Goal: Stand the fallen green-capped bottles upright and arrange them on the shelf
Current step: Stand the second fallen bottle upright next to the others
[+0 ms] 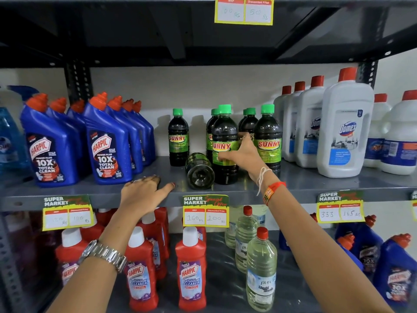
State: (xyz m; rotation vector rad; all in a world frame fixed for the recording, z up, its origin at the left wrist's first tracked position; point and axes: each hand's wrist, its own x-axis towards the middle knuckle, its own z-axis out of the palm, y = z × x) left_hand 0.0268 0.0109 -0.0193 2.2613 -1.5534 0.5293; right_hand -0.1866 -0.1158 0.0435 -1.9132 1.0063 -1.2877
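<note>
One view: head camera, looking at the middle shelf (316, 177).
Fallen stock: a single green-capped bottle, the fallen bottle (199, 171), lay on its side near the shelf's front edge, its round base facing me and its cap end hidden behind it.
Long axis: it ran front to back, roughly square to the shelf edge, so I judged a tip-up toward the back wall would stand it.
Upright stock: the lone upright bottle (178, 137) stood behind and left of the fallen one; the upright cluster (267, 136) stood to its right, with the front bottle (224, 145) touching or just beside it.
My left hand (144, 192): palm down on the shelf edge, fingers spread flat, gripping nothing, thumb pointing toward the fallen bottle's base.
My right hand (239, 152): fingers wrapped on the label of the front bottle; whether I gripped firmly or only steadied it, I could not tell.
Nearer hand: I judged the left, free and just left of the base; the right was occupied.
Neighbours: blue Harpic bottles (106, 141) to the left, white Domex bottles (345, 127) to the right.
Progress, my estimate: one bottle not yet stood.
</note>
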